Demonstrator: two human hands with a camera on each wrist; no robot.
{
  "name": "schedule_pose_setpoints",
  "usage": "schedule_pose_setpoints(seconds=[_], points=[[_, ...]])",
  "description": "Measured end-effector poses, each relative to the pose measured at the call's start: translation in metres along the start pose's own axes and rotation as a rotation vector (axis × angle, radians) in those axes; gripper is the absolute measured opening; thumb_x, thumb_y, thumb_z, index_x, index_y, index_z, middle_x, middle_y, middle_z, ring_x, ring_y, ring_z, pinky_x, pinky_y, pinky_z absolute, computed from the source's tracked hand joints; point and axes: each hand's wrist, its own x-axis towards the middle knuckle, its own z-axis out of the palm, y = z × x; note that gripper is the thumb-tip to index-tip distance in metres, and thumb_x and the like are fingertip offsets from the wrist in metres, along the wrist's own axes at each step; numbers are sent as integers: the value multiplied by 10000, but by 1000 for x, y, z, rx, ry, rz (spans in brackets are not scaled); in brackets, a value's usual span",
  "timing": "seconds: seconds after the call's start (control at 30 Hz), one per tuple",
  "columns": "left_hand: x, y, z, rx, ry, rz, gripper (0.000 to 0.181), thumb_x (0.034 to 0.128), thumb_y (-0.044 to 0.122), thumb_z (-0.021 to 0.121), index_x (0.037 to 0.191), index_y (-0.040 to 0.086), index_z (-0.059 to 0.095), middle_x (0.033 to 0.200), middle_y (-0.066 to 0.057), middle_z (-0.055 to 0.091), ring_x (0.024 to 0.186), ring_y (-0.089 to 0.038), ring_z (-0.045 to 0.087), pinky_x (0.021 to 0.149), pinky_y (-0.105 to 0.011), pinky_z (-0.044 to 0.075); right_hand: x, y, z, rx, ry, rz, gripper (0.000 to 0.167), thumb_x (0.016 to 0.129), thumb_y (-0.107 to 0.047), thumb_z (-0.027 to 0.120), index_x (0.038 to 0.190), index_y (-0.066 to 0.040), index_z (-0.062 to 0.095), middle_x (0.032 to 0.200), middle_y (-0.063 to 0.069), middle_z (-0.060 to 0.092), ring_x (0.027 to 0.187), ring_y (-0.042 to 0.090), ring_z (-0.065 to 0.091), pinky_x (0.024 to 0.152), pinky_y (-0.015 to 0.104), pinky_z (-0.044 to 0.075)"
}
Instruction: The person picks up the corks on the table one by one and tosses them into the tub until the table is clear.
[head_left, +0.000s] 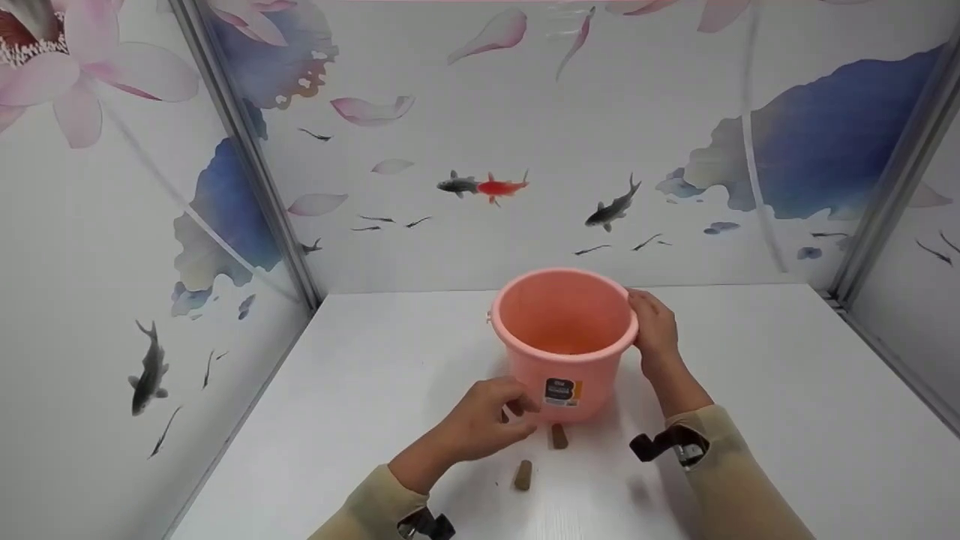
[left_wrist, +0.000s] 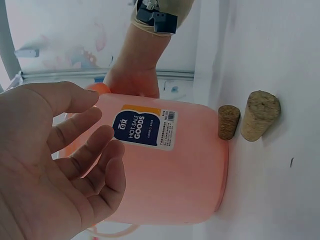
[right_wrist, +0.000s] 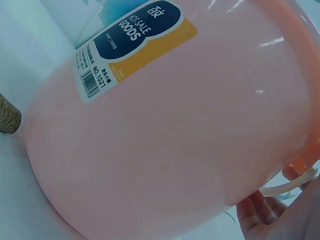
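Note:
A pink plastic bucket [head_left: 570,375] stands upright on the white table, its label [left_wrist: 145,126] towards me. My right hand [head_left: 657,326] grips the bucket's right side by the rim; in the right wrist view its fingers [right_wrist: 257,212] lie beside the pale handle [right_wrist: 290,187]. Just in front of the bucket's left side is my left hand [head_left: 484,420], fingers loosely bent and nothing visible in them. One cork stopper [head_left: 559,436] stands close to the bucket's base. Nearer to me there is a second cork stopper [head_left: 523,475].
The white table [head_left: 360,360] runs back to a wall panel [head_left: 465,247] printed with fish and petals. Side panels with metal corner posts [head_left: 251,165] enclose it left and right. The bucket stands towards the back of the table.

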Motion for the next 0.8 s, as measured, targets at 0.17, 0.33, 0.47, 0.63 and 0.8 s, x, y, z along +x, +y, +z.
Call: schedule_pose_setpoints(seconds=[0.17, 0.33, 0.47, 0.63, 0.8], points=[[-1, -5, 6, 12, -40, -64, 134, 934, 125, 768, 1066, 123, 746, 1078, -47, 740, 968, -100, 629, 897, -321, 609, 1, 0, 1, -1, 1, 2, 493, 1107, -430, 478, 1419, -93, 657, 1157, -38, 727, 984, 90, 686, 824, 252, 605], [-2, -9, 13, 14, -74, -152, 158, 923, 131, 791, 1066, 93, 736, 1081, -60, 728, 984, -144, 637, 943, -377, 608, 0, 0, 3, -7, 4, 18, 484, 1108, -430, 477, 1409, -100, 664, 1169, -28, 720, 995, 97, 686, 841, 261, 606], [-2, -11, 19, 9, -92, -204, 180, 918, 142, 794, 1075, 73, 739, 1075, -79, 726, 1007, -221, 656, 938, -378, 603, 0, 0, 2, -15, 5, 21, 487, 1109, -433, 472, 1412, -104, 664, 1185, -24, 719, 994, 86, 681, 845, 246, 604], [-4, -15, 25, 5, -125, -240, 185, 917, 167, 795, 1083, 99, 752, 1065, -49, 729, 1012, -215, 659, 904, -291, 582, -1, 1, 2, -13, 4, 26, 472, 1112, -421, 470, 1405, -108, 668, 1147, -47, 722, 970, 79, 678, 823, 238, 604], [-4, -18, 31, -9, -141, -266, 163, 906, 181, 807, 1054, 131, 758, 1039, -24, 724, 1004, -199, 650, 890, -271, 568, 0, 0, 1, -12, 7, 17, 473, 1115, -403, 462, 1411, -92, 661, 1136, -51, 727, 966, 82, 682, 816, 241, 608]])
